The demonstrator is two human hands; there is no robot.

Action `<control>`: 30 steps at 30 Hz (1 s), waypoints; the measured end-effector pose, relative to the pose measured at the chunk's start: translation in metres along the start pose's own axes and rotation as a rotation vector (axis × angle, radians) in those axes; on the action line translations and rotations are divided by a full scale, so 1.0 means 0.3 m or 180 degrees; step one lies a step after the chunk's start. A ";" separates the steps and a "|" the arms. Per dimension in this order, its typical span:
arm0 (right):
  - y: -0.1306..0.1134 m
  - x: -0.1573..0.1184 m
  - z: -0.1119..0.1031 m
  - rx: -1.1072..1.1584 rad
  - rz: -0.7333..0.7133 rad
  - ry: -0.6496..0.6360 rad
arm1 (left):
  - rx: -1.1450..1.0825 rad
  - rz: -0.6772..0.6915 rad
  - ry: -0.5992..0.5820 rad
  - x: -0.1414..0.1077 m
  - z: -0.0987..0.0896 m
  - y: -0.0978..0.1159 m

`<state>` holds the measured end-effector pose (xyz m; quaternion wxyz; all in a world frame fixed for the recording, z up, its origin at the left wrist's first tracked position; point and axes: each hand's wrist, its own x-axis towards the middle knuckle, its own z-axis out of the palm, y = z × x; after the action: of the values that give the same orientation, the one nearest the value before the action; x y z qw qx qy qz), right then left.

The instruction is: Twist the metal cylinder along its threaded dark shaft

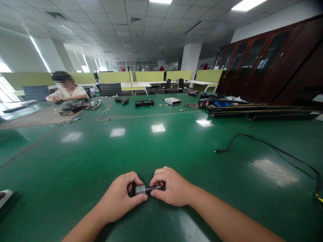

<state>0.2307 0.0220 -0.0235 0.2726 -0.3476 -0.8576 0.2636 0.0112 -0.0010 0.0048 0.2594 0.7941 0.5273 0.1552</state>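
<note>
Low in the head view, my left hand is closed around a silver and black cylinder, gripped between thumb and fingers. A thin dark ridged shaft sticks out of the cylinder's right end. The thumb and fingers of my right hand are closed on this shaft. Both hands are close together just above the green tabletop. The far end of the shaft is partly hidden in my right hand.
A black cable curves across the right side. Farther back stand a drill, a black part, a silver box and long dark rails. A person sits at the far left behind parts.
</note>
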 end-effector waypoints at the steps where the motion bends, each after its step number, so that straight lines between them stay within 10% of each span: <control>1: -0.002 0.000 -0.001 0.0003 0.0008 -0.0001 | 0.0000 -0.0007 -0.0005 0.000 0.000 0.001; 30: 0.034 -0.005 -0.031 -0.0069 -0.0032 -0.0007 | -0.0028 -0.0026 0.0013 0.001 0.004 0.001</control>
<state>0.2423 0.0295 -0.0237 0.2692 -0.3459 -0.8624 0.2533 0.0120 -0.0011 0.0040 0.2624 0.7905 0.5304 0.1581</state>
